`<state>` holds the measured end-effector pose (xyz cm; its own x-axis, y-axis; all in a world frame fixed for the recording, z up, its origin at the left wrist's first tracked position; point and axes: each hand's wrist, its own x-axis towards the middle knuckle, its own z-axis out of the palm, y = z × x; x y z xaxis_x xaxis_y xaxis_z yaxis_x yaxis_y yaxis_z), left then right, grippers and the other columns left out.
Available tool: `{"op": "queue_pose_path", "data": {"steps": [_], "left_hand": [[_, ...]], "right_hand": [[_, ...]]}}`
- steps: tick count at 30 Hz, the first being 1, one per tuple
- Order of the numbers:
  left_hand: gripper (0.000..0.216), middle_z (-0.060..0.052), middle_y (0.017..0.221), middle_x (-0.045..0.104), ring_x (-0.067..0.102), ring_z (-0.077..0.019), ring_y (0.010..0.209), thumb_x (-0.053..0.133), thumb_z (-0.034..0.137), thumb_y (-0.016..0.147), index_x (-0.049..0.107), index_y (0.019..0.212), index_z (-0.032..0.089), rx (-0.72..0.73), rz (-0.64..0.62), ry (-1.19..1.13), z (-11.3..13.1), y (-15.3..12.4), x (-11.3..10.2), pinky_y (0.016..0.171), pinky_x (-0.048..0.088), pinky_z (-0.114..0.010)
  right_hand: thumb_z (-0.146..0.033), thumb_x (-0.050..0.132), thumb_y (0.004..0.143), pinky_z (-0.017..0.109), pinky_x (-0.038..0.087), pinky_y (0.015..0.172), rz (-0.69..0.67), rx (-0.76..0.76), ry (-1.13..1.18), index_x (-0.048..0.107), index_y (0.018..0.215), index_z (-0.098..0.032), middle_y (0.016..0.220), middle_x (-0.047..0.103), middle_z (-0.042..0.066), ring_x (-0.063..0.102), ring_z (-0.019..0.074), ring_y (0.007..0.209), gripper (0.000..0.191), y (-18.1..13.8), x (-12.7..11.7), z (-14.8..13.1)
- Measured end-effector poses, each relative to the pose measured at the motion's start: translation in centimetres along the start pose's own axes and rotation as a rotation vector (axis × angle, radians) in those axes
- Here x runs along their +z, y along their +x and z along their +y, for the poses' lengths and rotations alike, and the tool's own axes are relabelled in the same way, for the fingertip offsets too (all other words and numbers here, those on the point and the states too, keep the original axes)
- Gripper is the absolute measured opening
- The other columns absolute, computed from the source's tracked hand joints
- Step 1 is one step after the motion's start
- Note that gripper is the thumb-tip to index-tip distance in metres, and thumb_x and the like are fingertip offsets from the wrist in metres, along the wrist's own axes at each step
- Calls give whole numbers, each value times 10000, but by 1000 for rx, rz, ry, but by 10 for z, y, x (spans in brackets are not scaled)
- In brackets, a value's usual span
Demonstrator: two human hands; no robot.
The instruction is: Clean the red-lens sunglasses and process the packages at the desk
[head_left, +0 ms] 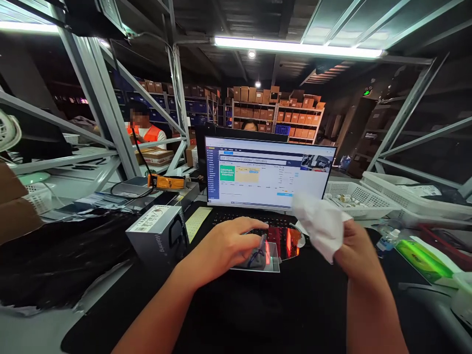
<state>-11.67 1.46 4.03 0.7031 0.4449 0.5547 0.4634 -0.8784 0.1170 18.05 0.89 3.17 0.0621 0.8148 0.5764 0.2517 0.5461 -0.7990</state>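
Note:
My left hand [236,241] reaches over the desk mat with thumb and fingers closed on the near end of a pair of glasses [291,242] with orange-red mirrored lenses. Part of the frame is hidden behind the fingers. Below that hand lies a shallow open box [275,265] holding a grey pouch [256,259] with a dark cord. In my right hand [352,246], a white wiping cloth [319,223] is pinched, smeared by motion, just right of the lenses. Whether cloth and lens touch, I cannot tell.
A monitor [258,191] and keyboard [224,216] stand behind the hands. On the left are a grey product box [158,236] and black plastic [66,255]. White baskets [368,211], a small bottle [387,241] and a green pack [424,260] line the right.

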Motion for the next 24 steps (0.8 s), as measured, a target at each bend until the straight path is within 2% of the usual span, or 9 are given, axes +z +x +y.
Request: {"op": "queue_pose_path", "data": {"steps": [4, 7, 10, 12, 14, 16, 18, 21, 24], "left_hand": [[161, -52, 1359, 631, 610, -207, 1217, 649, 100, 887, 680, 989, 221, 19, -30, 32, 3, -1, -2, 1047, 503, -358], [207, -65, 1420, 593, 535, -243, 1339, 611, 66, 907, 667, 1031, 223, 30, 81, 212, 4, -1, 2, 1207, 348, -507], [431, -122, 1523, 477, 421, -298, 1437, 616, 21, 882, 594, 1254, 236, -75, 327, 379, 6, 0, 8, 1224, 261, -602], [554, -167, 1491, 480, 451, -323, 1397, 678, 60, 850, 518, 1358, 212, -233, 543, 364, 7, 1, 12, 1180, 336, -598], [452, -149, 1337, 587, 549, -305, 1264, 696, 113, 847, 565, 1273, 188, -357, 689, 258, 9, 2, 16, 1084, 455, -530], [228, -92, 1144, 666, 620, -256, 1094, 653, 147, 882, 633, 1105, 192, -368, 662, 124, 13, 4, 23, 969, 524, -441], [138, -67, 1075, 690, 633, -233, 1029, 593, 170, 931, 661, 1048, 199, -325, 514, 18, 19, 7, 33, 916, 533, -402], [203, -79, 1134, 700, 630, -246, 1066, 560, 232, 973, 662, 1144, 196, -282, 354, -71, 27, 11, 50, 932, 524, -413], [243, -99, 1166, 708, 638, -260, 1084, 514, 287, 1003, 658, 1173, 190, -255, 321, -125, 28, 14, 63, 950, 516, -429]], "right_hand": [[-205, 731, 751, 284, 544, 611, -514, 152, 77, 767, 965, -191, 834, 764, 53, 697, 202, 726, 218, -6, 20, -5], [-169, 761, 691, 304, 553, 621, -642, 197, 118, 757, 811, -171, 785, 751, 62, 699, 215, 710, 120, -8, 26, -4], [-178, 805, 641, 303, 550, 598, -430, 211, 203, 757, 835, -175, 776, 754, 62, 695, 213, 681, 200, -7, 31, 2], [-216, 842, 639, 302, 558, 607, -132, 201, 299, 747, 912, -191, 773, 757, 54, 701, 208, 689, 290, -5, 37, 6], [-266, 867, 656, 318, 583, 690, 139, 167, 413, 727, 914, -210, 812, 763, 44, 716, 199, 751, 299, -2, 47, 8], [-308, 889, 648, 337, 591, 775, 309, 134, 543, 705, 854, -217, 836, 761, 29, 718, 182, 795, 291, 1, 60, 8], [-323, 911, 613, 332, 588, 805, 374, 147, 649, 695, 814, -216, 839, 758, 14, 713, 164, 795, 313, 2, 73, 5], [-282, 926, 571, 294, 579, 785, 362, 212, 755, 712, 829, -219, 827, 755, 2, 701, 144, 777, 342, -5, 91, 2], [-215, 905, 569, 257, 563, 702, 292, 244, 803, 708, 790, -216, 745, 729, -14, 666, 127, 695, 296, -17, 106, -1]]}}
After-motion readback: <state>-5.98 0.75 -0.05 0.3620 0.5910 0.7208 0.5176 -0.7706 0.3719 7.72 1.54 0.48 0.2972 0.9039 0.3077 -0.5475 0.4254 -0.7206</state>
